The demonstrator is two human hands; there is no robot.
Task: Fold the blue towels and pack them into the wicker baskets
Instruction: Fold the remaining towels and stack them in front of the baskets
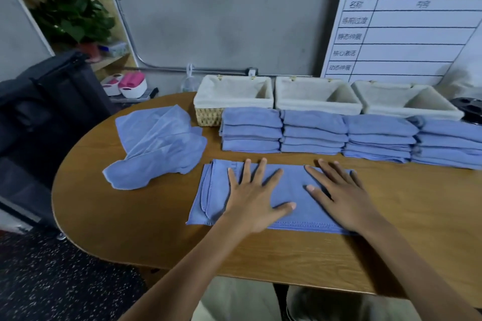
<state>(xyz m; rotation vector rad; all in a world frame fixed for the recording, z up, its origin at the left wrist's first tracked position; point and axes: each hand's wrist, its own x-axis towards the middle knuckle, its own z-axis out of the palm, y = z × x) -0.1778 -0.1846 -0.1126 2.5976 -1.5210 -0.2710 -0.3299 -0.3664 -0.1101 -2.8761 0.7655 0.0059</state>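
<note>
A blue towel (294, 190), folded into a long strip, lies flat on the wooden table (130, 216) in front of me. My left hand (254, 195) presses flat on its left half with fingers spread. My right hand (339, 198) presses flat on its right half, also spread. Behind the strip stand several stacks of folded blue towels (313, 133). A loose heap of unfolded blue towels (159, 146) lies at the left. Three lined wicker baskets (208, 116) (317, 107) (407, 111) stand in a row along the back, with nothing visible inside.
A dark bag or chair (44, 117) sits off the table's left end. A whiteboard chart (407, 21) leans against the wall at the back right. A shelf with a plant (73, 18) is at the far left. A black object (469, 109) sits at the right edge.
</note>
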